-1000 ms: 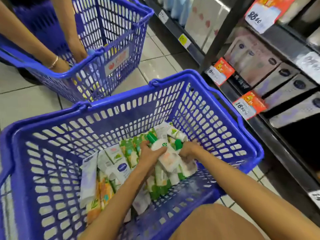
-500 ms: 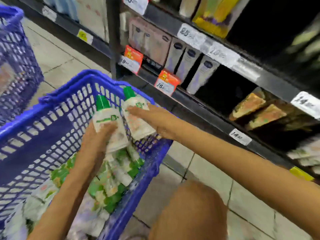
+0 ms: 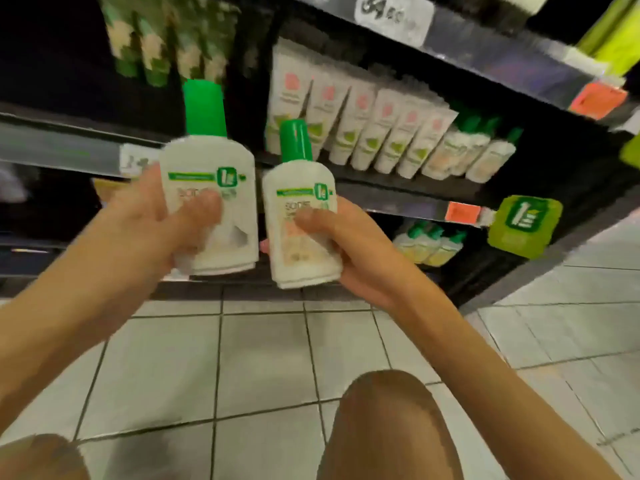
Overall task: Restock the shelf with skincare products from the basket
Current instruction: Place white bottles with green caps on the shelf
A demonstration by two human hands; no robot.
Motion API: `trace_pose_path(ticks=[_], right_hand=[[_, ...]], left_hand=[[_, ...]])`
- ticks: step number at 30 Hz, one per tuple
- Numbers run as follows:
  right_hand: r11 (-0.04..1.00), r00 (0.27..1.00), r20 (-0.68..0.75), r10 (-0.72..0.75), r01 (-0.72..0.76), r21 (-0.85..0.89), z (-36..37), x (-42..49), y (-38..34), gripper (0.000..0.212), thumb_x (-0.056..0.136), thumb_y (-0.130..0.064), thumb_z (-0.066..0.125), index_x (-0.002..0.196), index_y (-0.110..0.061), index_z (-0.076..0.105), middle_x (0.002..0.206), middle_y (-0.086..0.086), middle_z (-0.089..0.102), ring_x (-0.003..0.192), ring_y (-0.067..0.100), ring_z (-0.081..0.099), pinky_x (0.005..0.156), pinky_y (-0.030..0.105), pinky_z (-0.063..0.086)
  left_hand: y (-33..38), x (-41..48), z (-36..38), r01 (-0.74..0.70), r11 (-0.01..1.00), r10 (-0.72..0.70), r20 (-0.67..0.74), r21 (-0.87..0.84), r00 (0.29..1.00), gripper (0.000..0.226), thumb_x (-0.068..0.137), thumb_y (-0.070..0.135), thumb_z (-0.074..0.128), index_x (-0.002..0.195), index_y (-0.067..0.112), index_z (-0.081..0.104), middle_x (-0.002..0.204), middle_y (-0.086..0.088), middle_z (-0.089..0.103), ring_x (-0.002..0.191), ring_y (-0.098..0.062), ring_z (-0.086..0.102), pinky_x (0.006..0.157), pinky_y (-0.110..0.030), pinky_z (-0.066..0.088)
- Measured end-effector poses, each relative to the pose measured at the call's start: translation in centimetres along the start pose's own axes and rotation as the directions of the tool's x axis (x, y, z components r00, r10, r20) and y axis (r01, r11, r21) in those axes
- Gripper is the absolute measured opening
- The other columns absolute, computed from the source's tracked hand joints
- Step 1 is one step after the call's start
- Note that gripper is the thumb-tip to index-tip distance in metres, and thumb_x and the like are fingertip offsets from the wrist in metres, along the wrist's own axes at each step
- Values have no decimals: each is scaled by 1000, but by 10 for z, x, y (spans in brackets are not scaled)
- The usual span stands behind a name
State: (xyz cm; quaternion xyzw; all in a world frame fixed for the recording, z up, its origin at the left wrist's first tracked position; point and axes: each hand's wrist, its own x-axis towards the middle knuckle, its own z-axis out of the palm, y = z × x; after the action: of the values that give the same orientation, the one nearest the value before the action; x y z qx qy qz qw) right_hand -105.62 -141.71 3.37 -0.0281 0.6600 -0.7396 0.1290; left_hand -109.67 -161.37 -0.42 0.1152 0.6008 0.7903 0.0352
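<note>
The left bottle (image 3: 211, 188), white with a tall green cap and a green-banded label, is upright in the left hand (image 3: 156, 216), thumb across its front. Just beside it, slightly lower, the matching right bottle (image 3: 301, 220) is upright in the right hand (image 3: 353, 254). Both are in the air in front of the shelf (image 3: 398, 199). On the shelf stands a row of white tubes (image 3: 363, 126) with pink marks, then shelved bottles (image 3: 485, 157) with green caps at the right end. Similar lower bottles (image 3: 429, 244) stand one level down. Label text is blurred
</note>
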Motion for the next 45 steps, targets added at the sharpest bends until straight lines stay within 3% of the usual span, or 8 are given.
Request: trace_pose_path(ticks=[5, 8, 15, 21, 25, 29, 36, 45], right_hand=[[988, 979, -190, -77, 101, 117, -144, -65, -4, 26, 75, -11, 57, 99, -15, 65, 91, 3, 74, 87, 19, 70, 74, 35, 59], [979, 951, -277, -136, 173, 112, -205, -80, -2, 29, 83, -10, 55, 112, -12, 58, 92, 2, 74, 85, 17, 71, 66, 30, 57], [980, 856, -477, -198, 188, -70, -294, -68, -19, 26, 91, -18, 54, 115, -11, 58, 109, 6, 69, 100, 19, 66, 85, 38, 56], [904, 862, -424, -279, 86, -419, -365, -50, -91, 35, 79, -7, 68, 111, -14, 56, 104, 4, 69, 92, 13, 68, 77, 28, 58], [942, 913, -376, -158, 26, -334, -400, -25, -102, 41, 81, 2, 61, 120, -3, 51, 111, 13, 65, 96, 21, 66, 81, 31, 56], [957, 940, -332, -83, -17, -289, -428, 2, -91, 43, 83, -4, 62, 124, -13, 52, 110, 2, 66, 99, 14, 64, 86, 29, 54], [907, 935, -299, -191, 52, -418, -445, 30, -67, 43, 78, 3, 65, 115, -17, 55, 100, -5, 66, 91, 3, 63, 79, 15, 54], [781, 906, -310, -287, 34, -624, -440, 43, -57, 44, 72, -1, 73, 113, -8, 61, 101, -2, 63, 85, 4, 62, 73, 6, 49]], left_hand=[[-33, 21, 161, 85, 996, -84, 237, 5, 968, 23, 82, 4, 54, 90, 23, 65, 86, 8, 75, 82, -6, 70, 66, -18, 57], [-56, 39, 227, 151, 989, -149, 190, 4, 970, 22, 85, 7, 54, 97, 24, 61, 93, 9, 73, 90, -6, 68, 74, -23, 57], [-88, 88, 314, 43, 996, -50, 82, 82, 995, 29, 84, 6, 60, 90, 34, 58, 87, 20, 66, 83, 6, 63, 69, -15, 53], [-87, 120, 340, 27, 998, -31, 73, 62, 997, 26, 86, 9, 58, 95, 33, 57, 95, 18, 66, 85, 7, 64, 69, -13, 53], [-87, 136, 352, 36, 994, -44, 72, 101, 996, 27, 87, 8, 58, 104, 28, 55, 105, 11, 64, 98, -1, 60, 80, -20, 52], [-91, 150, 357, 0, 989, -13, 84, 149, 996, 29, 85, 9, 60, 108, 24, 54, 107, 8, 63, 98, 0, 59, 75, -12, 52], [-109, 151, 341, -83, 972, 67, 82, 219, 994, 38, 83, 5, 61, 103, 36, 52, 99, 23, 60, 85, 19, 59, 65, 0, 46], [-120, 150, 346, -64, 985, 52, 77, 160, 996, 40, 80, 7, 62, 97, 42, 52, 96, 27, 62, 86, 20, 59, 65, -1, 46]])
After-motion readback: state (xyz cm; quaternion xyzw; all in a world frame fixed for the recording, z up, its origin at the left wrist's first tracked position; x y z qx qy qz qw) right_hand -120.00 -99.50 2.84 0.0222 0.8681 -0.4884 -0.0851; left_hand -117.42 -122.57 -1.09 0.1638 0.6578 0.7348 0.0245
